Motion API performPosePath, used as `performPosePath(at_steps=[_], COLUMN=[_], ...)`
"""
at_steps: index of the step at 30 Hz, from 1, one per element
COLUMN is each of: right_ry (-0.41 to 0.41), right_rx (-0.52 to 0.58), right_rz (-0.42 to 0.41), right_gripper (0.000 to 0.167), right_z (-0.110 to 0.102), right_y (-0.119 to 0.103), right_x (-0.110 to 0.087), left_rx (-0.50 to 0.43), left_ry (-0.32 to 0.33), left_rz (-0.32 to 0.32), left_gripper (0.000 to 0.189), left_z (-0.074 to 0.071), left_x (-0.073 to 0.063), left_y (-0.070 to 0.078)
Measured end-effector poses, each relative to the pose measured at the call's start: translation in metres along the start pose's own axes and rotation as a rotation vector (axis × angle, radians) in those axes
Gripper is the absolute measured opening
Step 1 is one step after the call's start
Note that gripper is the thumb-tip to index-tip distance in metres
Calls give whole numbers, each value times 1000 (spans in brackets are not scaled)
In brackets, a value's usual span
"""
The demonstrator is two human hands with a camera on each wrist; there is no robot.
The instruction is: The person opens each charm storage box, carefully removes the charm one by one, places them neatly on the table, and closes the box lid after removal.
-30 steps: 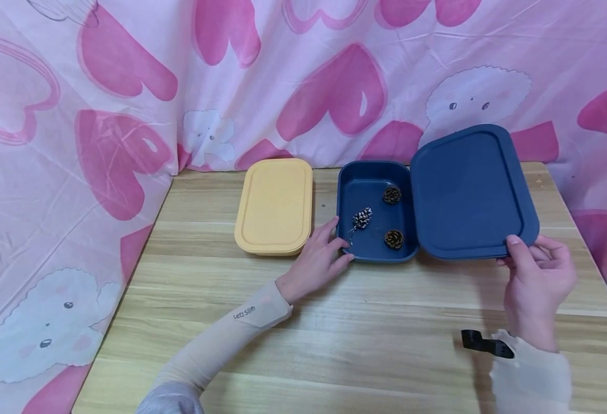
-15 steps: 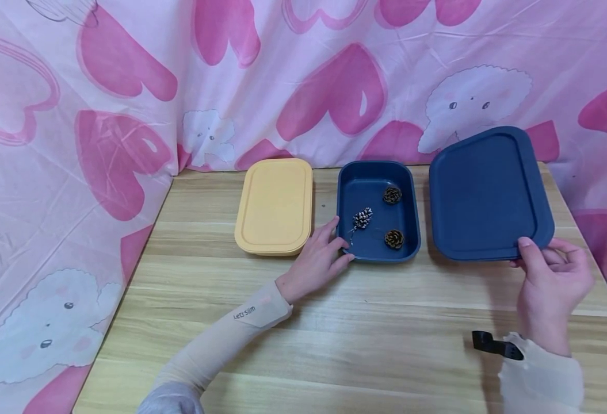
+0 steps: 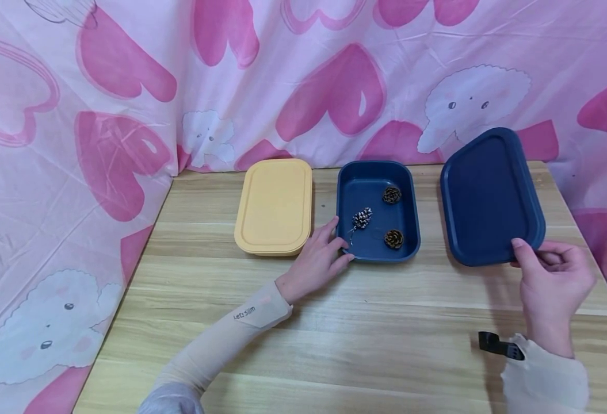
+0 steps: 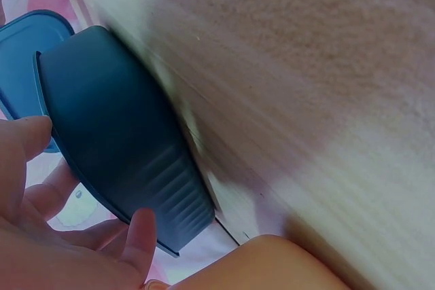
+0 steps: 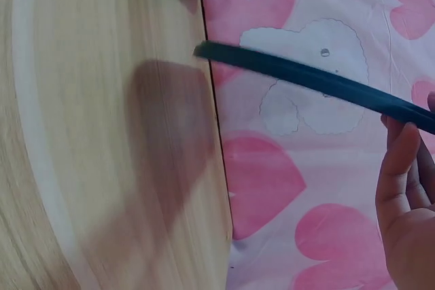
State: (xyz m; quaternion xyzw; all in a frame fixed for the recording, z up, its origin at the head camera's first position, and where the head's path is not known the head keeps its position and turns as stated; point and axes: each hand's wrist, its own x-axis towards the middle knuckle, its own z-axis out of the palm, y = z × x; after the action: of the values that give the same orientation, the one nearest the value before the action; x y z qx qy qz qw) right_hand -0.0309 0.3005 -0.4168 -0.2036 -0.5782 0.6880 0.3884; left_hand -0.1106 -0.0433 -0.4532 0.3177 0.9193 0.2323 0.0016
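Blue lid (image 3: 492,201) pinched at near right corner by right hand (image 3: 554,287), held tilted above table (image 3: 365,345), right of blue box (image 3: 375,250). Box's near left corner touched by left hand (image 3: 313,264), fingers spread.

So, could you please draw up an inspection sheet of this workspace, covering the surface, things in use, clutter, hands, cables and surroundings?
Surface: wood-grain table, pale.
Things in use: blue box, uncovered, with three pine cones inside; blue lid, tilted in the air to the right of the box and apart from it; yellow box, lid on, to the left of the blue box.
Clutter: nothing seen.
Hands: left hand holds the blue box at its near left corner; right hand grips the lid by its near right corner.
Cables: nothing seen; a black strap-like piece juts from the right cuff.
Surroundings: pink cloth printed with hearts, hanging behind the table.
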Motion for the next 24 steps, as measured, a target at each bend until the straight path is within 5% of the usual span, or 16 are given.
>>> performPosePath(at_steps=[12, 24], right_ry=[-6, -55], right_rx=[-459, -560], right_rz=[-38, -85], right_gripper=[18, 25], right_z=[-6, -8], right_y=[1, 4], right_x=[-1, -3], left_rx=[-6, -7], left_ry=[-11, -14], left_rz=[-3, -1], left_gripper=[26, 25], left_z=[-1, 0], left_x=[0, 0], left_y=[0, -1])
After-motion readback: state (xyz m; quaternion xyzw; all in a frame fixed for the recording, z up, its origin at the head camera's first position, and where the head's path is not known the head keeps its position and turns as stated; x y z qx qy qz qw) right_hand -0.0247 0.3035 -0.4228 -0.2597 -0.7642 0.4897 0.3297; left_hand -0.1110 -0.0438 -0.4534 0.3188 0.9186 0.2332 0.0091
